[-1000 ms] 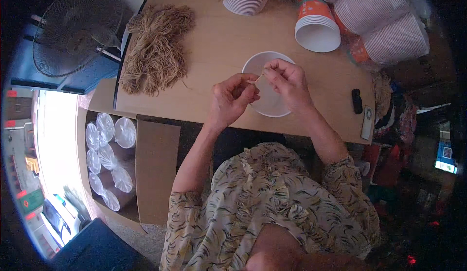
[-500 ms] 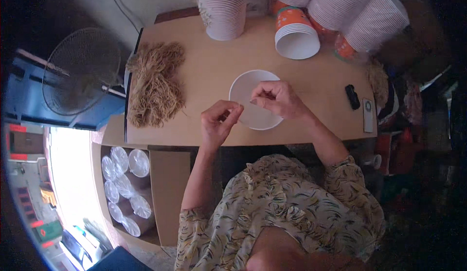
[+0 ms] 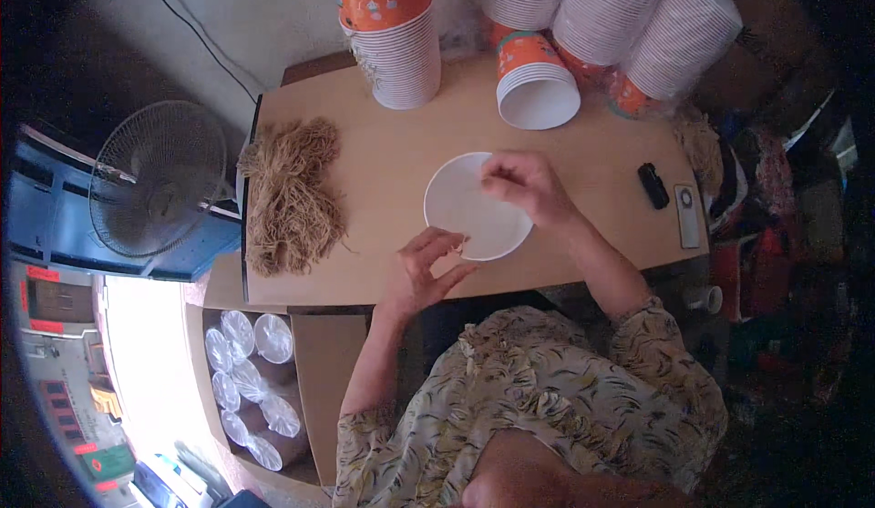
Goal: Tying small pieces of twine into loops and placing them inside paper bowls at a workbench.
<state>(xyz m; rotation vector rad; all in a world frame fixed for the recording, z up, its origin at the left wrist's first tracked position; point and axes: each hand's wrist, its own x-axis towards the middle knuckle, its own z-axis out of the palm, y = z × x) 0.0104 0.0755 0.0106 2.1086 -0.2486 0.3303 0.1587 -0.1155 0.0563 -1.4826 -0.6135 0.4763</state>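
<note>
A white round bowl or tub (image 3: pixel 465 207) stands mouth up on the brown tabletop, in front of me. My left hand (image 3: pixel 425 271) is at its near left rim, thumb apart from the curled fingers, with nothing clearly visible in it. Over the bowl's far right rim, my right hand (image 3: pixel 529 187) is closed with its fingertips together. Whatever it may hold is too small or too blurred to make out. To the left lies a loose heap of tan, stringy strands (image 3: pixel 292 203), apart from both hands.
A tall stack of orange-and-white paper tubs (image 3: pixel 401 61) stands at the back. More wrapped stacks (image 3: pixel 611 11) and a tipped short stack (image 3: pixel 538 98) are at back right. A black object (image 3: pixel 653 186) lies right. A fan (image 3: pixel 159 180) and carton (image 3: pixel 328 380) are left.
My left hand has moved down and its thumb has parted from the fingers. The right hand remains closed over the bowl's rim. The whole view has shifted slightly.
</note>
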